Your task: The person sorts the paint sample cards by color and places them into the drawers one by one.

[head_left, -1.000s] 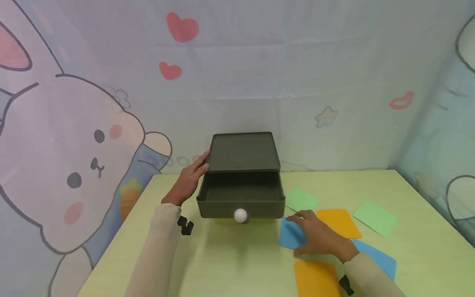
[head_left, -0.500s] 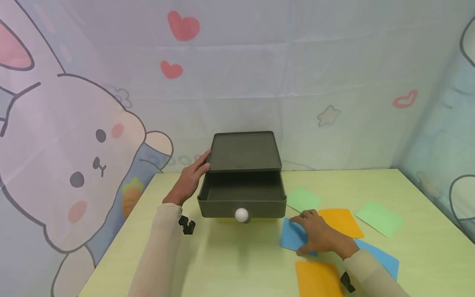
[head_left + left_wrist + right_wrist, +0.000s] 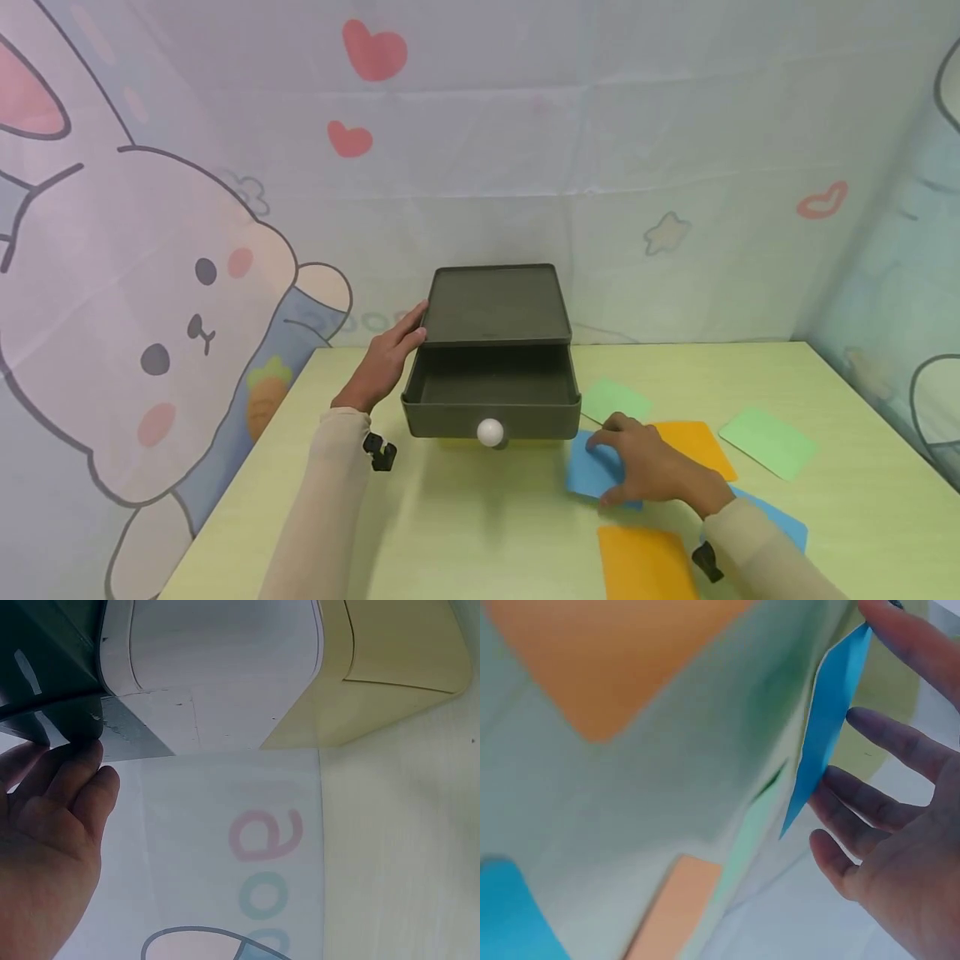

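Note:
A small stacked drawer unit point(image 3: 498, 304) stands at the back middle of the table, its dark grey-green top drawer point(image 3: 442, 421) pulled out and showing a bare inside. A round white knob point(image 3: 491, 432) sits on the drawer front. My left hand point(image 3: 378, 367) rests with fairly straight fingers against the unit's left side; the left wrist view shows the fingertips on the dark top tier point(image 3: 52, 660). To the drawer's right, my right hand point(image 3: 652, 467) pinches a blue paper card point(image 3: 588, 475) between thumb and fingers. In the right wrist view the card point(image 3: 829, 720) looks slightly bowed and tilted.
Around my right hand lie an orange card point(image 3: 645, 562) in front, another orange card point(image 3: 693, 442) behind, two green cards, one point(image 3: 768, 442) farther right, and a second blue card point(image 3: 780, 521) partly under the sleeve. White point(image 3: 217, 645) and yellow point(image 3: 397, 645) tiers form the unit's lower part.
My right hand's fingers have drawn in on the blue card, which now looks slightly raised. The left hand and the drawer unit keep their places; the view shifts a little.

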A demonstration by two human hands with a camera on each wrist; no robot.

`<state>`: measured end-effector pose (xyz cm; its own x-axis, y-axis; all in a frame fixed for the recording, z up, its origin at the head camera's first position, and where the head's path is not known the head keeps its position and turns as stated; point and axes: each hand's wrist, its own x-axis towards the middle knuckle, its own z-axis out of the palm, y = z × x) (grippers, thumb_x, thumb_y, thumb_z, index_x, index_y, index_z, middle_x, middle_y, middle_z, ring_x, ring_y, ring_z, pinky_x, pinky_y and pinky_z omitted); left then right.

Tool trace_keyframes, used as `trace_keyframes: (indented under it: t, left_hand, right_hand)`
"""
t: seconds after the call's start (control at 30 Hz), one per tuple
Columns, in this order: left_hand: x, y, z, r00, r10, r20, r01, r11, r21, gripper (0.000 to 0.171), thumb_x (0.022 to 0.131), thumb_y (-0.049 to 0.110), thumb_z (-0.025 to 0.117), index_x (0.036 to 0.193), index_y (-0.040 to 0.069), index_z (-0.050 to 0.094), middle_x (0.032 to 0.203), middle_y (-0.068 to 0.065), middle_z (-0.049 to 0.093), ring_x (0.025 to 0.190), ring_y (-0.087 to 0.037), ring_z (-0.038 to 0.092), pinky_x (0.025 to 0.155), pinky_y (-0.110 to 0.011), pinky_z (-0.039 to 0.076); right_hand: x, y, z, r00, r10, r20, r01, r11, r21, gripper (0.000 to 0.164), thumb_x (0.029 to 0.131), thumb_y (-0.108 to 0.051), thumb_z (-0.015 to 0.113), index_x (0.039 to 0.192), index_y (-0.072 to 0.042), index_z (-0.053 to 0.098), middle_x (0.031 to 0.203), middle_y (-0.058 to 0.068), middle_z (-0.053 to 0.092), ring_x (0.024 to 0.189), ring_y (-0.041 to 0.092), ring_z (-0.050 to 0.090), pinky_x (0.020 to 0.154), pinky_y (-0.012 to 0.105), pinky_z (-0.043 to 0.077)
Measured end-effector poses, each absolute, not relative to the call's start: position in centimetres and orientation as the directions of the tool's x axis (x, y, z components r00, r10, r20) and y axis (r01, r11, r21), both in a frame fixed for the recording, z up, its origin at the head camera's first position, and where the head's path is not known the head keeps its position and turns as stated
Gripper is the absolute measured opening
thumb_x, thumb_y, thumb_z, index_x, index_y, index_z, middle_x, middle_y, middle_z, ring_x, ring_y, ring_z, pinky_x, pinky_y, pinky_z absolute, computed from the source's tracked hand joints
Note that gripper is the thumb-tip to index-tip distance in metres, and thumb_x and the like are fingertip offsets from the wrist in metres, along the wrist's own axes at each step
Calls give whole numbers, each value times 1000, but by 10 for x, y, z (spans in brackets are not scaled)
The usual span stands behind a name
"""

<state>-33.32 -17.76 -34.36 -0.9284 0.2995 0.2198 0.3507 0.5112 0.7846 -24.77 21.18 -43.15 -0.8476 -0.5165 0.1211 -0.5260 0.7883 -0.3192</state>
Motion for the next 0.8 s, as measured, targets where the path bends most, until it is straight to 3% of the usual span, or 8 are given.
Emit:
trace_keyframes:
  t: [0.23, 0.8]
  left_hand:
    - [-332, -178, -345, -930, 296, 219, 347, 509, 788, 56, 108, 44, 34, 162, 32, 21, 169, -1, 21, 157, -30, 20, 127, -59, 19]
    - [-333, -176, -344, -928, 296, 228, 356, 512, 782, 58, 107, 46, 34, 162, 32, 21, 168, -4, 24, 155, -30, 28, 126, -57, 23]
  right_hand:
    - [-244, 210, -416, -828, -552, 99, -549, 760, -348, 62, 68, -34, 93, 121, -12, 69, 123, 8, 56, 105, 21, 57, 90, 43, 57]
    - [-231, 218, -379, -812, -565, 147, -583, 771, -257, 60, 69, -39, 92, 119, -15, 69, 124, 10, 57, 108, 25, 57, 92, 46, 55]
